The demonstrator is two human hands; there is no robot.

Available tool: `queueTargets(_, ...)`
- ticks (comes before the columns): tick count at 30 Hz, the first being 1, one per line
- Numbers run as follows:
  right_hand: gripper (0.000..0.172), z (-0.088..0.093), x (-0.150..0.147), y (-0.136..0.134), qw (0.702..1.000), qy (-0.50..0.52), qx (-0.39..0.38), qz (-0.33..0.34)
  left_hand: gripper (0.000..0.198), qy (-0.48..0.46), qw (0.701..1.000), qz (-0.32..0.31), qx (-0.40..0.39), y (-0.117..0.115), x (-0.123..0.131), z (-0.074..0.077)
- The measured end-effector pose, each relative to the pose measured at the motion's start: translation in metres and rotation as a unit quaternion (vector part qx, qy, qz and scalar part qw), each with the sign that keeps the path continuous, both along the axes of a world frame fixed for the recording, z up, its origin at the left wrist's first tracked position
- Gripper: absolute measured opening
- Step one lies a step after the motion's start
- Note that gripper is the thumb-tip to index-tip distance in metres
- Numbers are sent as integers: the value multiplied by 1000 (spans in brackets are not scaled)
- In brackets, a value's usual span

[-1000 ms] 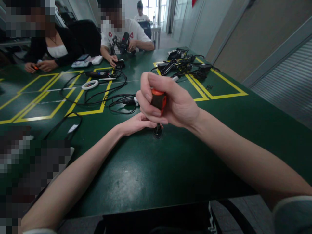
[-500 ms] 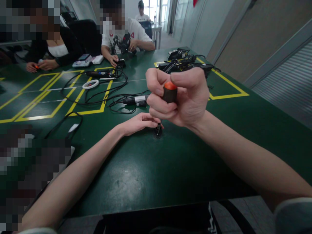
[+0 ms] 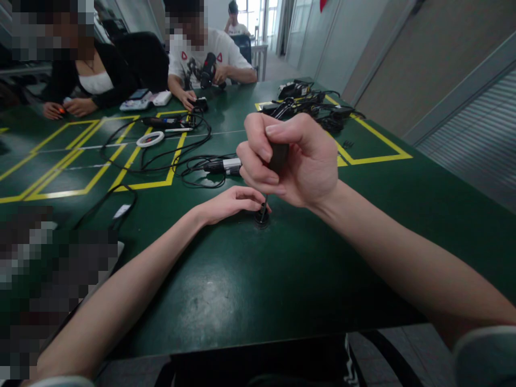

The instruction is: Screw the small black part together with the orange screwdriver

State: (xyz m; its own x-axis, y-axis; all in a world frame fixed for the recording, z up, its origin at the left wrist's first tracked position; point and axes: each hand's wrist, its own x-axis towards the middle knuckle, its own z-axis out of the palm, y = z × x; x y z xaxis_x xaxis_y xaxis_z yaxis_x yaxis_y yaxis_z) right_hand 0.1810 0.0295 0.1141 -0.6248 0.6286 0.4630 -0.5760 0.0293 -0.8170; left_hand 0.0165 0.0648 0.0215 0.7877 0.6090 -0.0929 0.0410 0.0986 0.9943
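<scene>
My right hand point(image 3: 296, 158) is wrapped round the dark handle of a screwdriver point(image 3: 279, 158), held nearly upright. Its thin metal shaft runs down into a small round black part point(image 3: 262, 217) that stands on the green table. My left hand point(image 3: 236, 204) rests low on the table with its fingers closed round the far side of this black part, steadying it. The screwdriver's tip is hidden inside the part, and the left fingertips are partly covered by it.
Black cables with a connector point(image 3: 221, 165) lie beyond my hands, near a white ring point(image 3: 150, 139). A heap of black cables and gear point(image 3: 296, 102) sits at the back right. Two people sit across the green table point(image 3: 306, 279); one holds a black power drill point(image 3: 208, 70).
My right hand has turned and shifted slightly left, so the orange end of the screwdriver handle is now covered by the fingers. My left hand and the black part stay put.
</scene>
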Motion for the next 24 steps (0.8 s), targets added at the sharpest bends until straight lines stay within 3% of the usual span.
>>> queueTargets(9, 17, 3, -1, -4, 1000, -5, -12, -18, 21, 5, 1000, -1, 5, 2, 1, -1)
queueTargets(13, 20, 1, -2, -3, 1000, -6, 1, -29, 21, 0, 1000, 2, 5, 1, 1, -1)
queueTargets(17, 34, 1, -5, -4, 1000, -8, 19, -2, 23, -5, 1000, 5, 8, -1, 1, -1)
queueTargets(21, 59, 4, -7, -7, 1000, -16, -20, 14, 22, -4, 1000, 11, 9, -1, 1, -4)
queueTargets(24, 57, 5, -6, -8, 999, -4, -27, 40, 24, 9, 1000, 16, 8, 1, 0, -6)
